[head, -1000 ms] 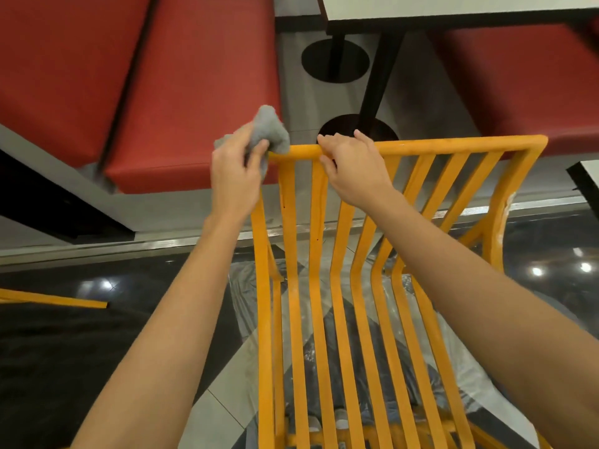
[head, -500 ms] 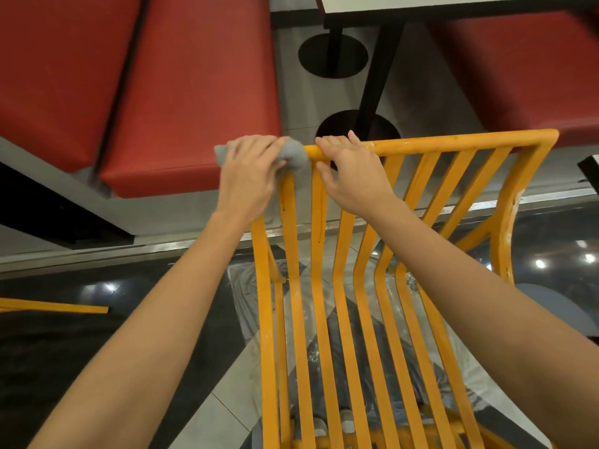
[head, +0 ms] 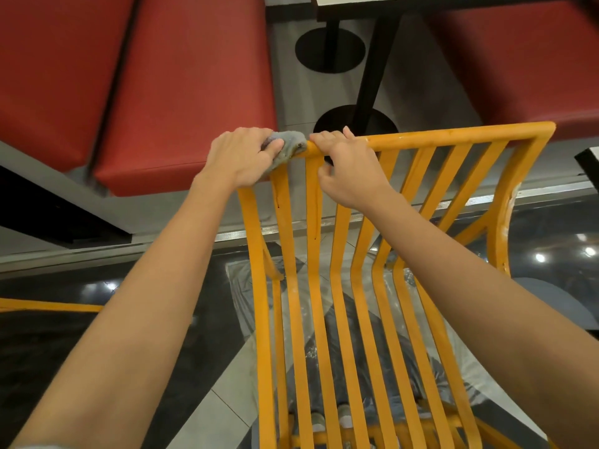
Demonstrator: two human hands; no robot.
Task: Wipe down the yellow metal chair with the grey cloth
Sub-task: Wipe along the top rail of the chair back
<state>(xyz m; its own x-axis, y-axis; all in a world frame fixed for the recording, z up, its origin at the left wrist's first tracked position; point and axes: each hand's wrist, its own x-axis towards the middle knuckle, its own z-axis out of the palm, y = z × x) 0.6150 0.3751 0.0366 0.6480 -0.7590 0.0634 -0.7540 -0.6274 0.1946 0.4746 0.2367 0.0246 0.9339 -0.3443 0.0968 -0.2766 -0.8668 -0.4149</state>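
Red padded benches (head: 181, 92) lie behind; our left hand (head: 241, 157) clamps the crumpled grey cloth (head: 287, 147) on the yellow slatted metal chair (head: 431, 137), right hand (head: 350, 170) curled round its rail. Next, probably slide rightward.

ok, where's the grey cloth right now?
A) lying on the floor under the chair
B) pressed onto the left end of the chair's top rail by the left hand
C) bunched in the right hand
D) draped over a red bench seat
B: the left hand presses the grey cloth onto the left end of the yellow chair top rail, while the right hand holds the bare rail beside it.
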